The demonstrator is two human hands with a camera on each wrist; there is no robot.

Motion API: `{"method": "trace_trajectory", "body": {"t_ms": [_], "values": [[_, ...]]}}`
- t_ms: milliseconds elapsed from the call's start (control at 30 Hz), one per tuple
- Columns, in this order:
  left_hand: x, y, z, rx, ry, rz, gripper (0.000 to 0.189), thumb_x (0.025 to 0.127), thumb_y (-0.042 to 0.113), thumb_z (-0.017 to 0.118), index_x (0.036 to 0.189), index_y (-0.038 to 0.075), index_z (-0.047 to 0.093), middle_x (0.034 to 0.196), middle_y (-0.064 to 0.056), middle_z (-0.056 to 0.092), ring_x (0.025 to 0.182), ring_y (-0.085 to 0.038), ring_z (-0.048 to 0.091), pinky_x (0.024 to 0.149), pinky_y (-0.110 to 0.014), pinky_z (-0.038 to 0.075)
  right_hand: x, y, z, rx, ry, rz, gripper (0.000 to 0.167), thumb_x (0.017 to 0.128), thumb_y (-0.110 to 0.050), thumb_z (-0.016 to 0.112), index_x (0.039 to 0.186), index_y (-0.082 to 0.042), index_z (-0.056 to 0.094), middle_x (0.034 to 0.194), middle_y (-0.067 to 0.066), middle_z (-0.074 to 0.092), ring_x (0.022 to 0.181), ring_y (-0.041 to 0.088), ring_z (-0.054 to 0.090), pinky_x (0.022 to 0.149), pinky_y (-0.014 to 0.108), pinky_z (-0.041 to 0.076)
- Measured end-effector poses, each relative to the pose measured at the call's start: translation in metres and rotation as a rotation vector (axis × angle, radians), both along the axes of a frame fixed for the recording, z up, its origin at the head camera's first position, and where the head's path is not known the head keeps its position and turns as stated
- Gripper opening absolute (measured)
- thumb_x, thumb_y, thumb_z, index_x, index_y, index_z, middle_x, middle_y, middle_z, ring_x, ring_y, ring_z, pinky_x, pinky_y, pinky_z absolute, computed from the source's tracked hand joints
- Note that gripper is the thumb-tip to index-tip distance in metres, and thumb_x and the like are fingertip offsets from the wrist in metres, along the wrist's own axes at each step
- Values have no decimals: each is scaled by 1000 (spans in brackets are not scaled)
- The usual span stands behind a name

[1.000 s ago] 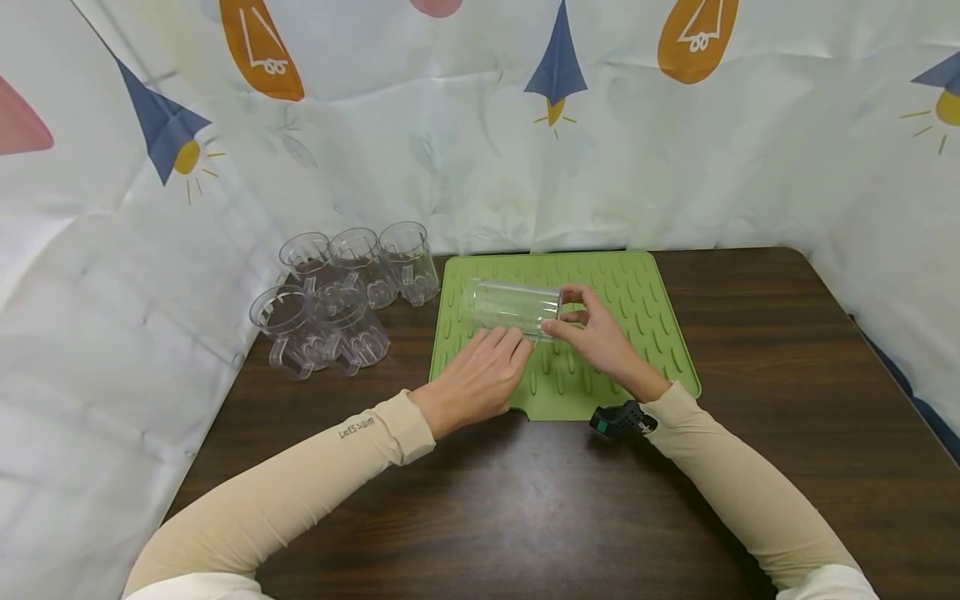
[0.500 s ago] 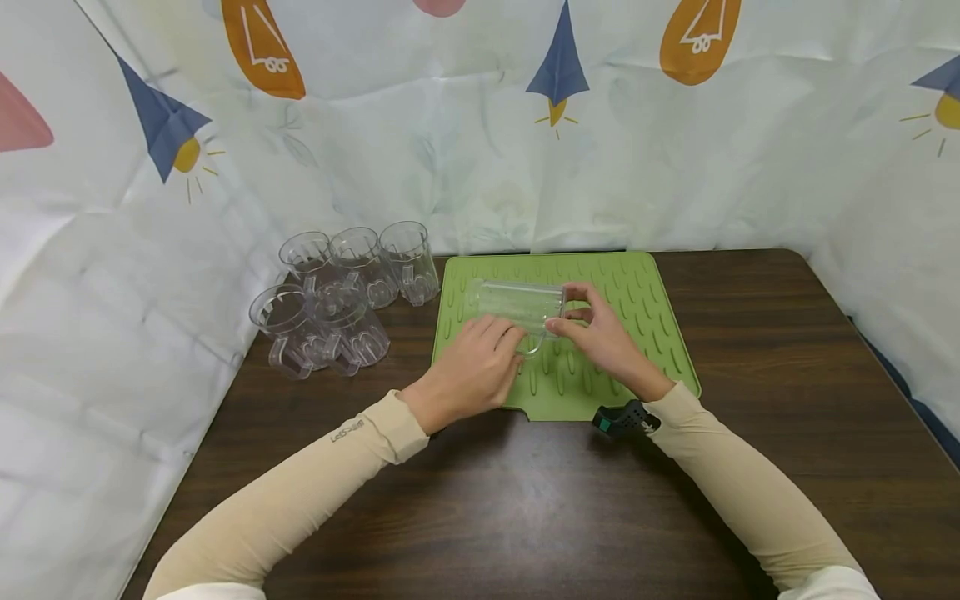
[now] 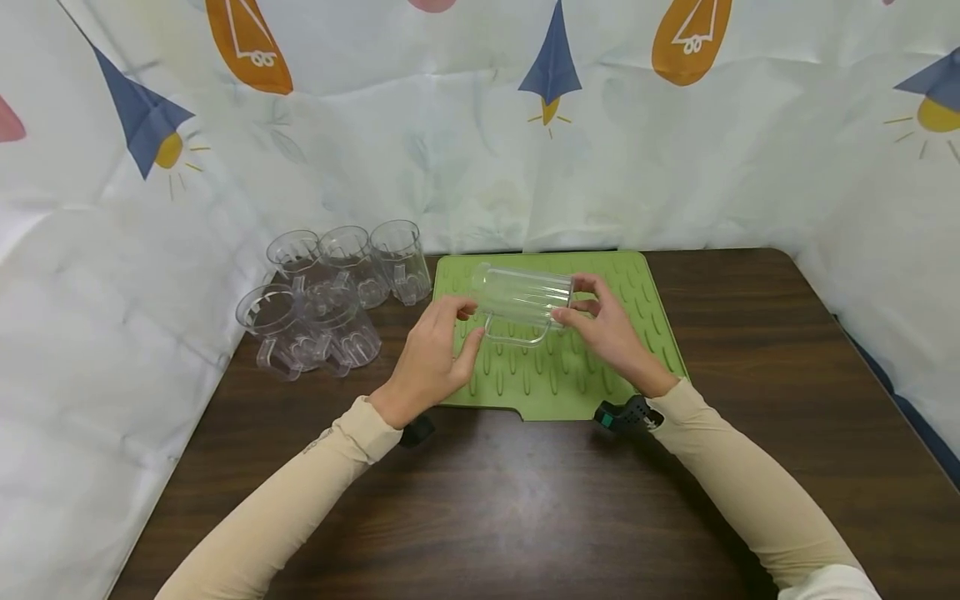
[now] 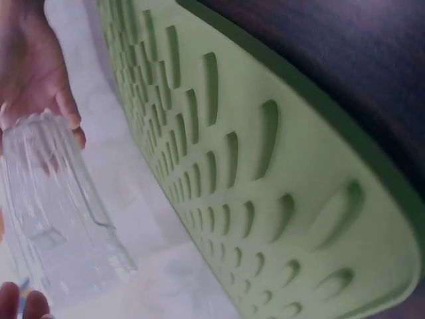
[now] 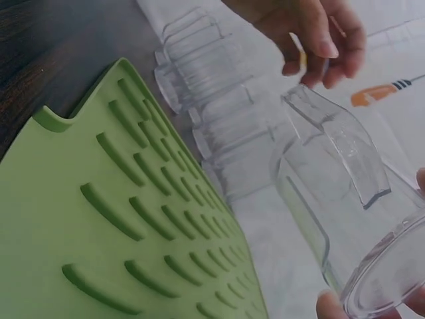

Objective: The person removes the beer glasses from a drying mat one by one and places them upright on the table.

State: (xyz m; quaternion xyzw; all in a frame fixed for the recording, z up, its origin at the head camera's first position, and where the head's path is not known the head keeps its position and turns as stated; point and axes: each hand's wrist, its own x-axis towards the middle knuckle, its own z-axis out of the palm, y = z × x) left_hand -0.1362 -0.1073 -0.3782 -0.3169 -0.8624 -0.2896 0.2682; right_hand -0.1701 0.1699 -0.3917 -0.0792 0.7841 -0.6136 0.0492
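A clear mug (image 3: 523, 293) lies sideways in the air over the green ridged mat (image 3: 566, 387), its handle (image 3: 517, 341) toward the person. My right hand (image 3: 613, 337) grips the mug's right end with thumb and fingers; the left wrist view shows that end of the mug (image 4: 63, 212) against the right palm. Near the opposite end, my left hand (image 3: 429, 358) has its thumb and fingers spread apart, tips close to the handle and rim. From the right wrist, the left fingers (image 5: 319, 40) show just beyond the handle, holding nothing.
Several clear mugs stand upright in a cluster on the dark wooden table (image 3: 480, 517), left of the mat; one mug (image 3: 401, 262) is close to the mat's back left corner. A patterned white curtain (image 3: 480, 167) hangs behind and along the left side.
My left hand has let go of the handle area, moved left and spread its fingers. The mug has tilted slightly, its handle now more visible; the right hand keeps its grip.
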Motion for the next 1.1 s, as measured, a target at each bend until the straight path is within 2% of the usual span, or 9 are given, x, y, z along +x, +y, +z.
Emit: {"method": "trace_trajectory", "body": {"t_ms": [233, 367, 500, 633, 767, 800, 867, 967, 1100], "values": [[0, -11, -11, 157, -245, 52, 32, 102, 11, 63, 130, 1, 54, 119, -17, 61, 104, -29, 65, 86, -44, 59, -3, 2, 2, -15, 37, -54, 65, 98, -21, 69, 152, -9, 35, 152, 15, 40, 131, 29, 55, 100, 36, 56], [0, -10, -16, 303, -409, 42, 30, 104, 13, 61, 131, 2, 54, 121, -17, 62, 108, -30, 66, 92, -45, 58, -4, 3, 3, -46, 57, -76, 63, 97, -17, 68, 151, -6, 36, 148, 13, 42, 125, 25, 57, 91, 22, 57], [-1, -6, -22, 494, -594, 3, 30, 105, 11, 57, 133, 0, 51, 125, -19, 62, 116, -32, 65, 100, -42, 57, -5, 2, 4, -69, 63, -83, 63, 98, -17, 67, 151, -7, 35, 143, 7, 43, 120, 17, 58, 89, 17, 56], [-1, 2, -26, 724, -735, -65, 31, 104, 2, 54, 134, -5, 49, 126, -24, 58, 113, -27, 67, 94, -28, 57, -4, 0, 5, -87, 58, -82, 62, 99, -17, 66, 152, -9, 34, 140, 2, 43, 117, 10, 58, 91, 17, 56], [-2, 10, -33, 920, -810, -137, 30, 102, -3, 53, 131, -7, 49, 116, -11, 62, 102, -10, 68, 86, -22, 57, -3, -1, 6, -111, 59, -76, 61, 99, -17, 65, 151, -9, 34, 138, -1, 43, 116, 7, 59, 93, 16, 55], [-2, 12, -34, 977, -828, -166, 30, 102, -4, 53, 131, -7, 49, 114, -7, 62, 103, -11, 69, 86, -21, 57, -3, -2, 6, -118, 62, -75, 61, 99, -17, 65, 151, -9, 34, 137, -2, 43, 115, 6, 60, 92, 15, 55], [-2, 15, -36, 1087, -854, -242, 28, 102, -3, 52, 130, -4, 49, 110, 1, 62, 102, -8, 69, 88, -22, 57, -2, -2, 6, -126, 68, -75, 60, 99, -18, 65, 150, -9, 35, 134, -4, 43, 113, 4, 61, 93, 15, 54], [-3, 20, -36, 1253, -875, -355, 26, 103, -4, 50, 128, 1, 49, 109, 1, 64, 104, -11, 69, 90, -23, 57, -2, -4, 5, -149, 82, -75, 58, 99, -17, 65, 148, -8, 36, 131, -5, 44, 111, 4, 62, 93, 15, 55], [-3, 26, -35, 1378, -879, -437, 26, 101, -6, 48, 125, 4, 50, 109, 1, 65, 105, -13, 69, 91, -24, 58, -3, -6, 4, -185, 89, -67, 57, 99, -15, 64, 148, -7, 35, 129, -4, 45, 112, 6, 62, 92, 16, 56]]}}
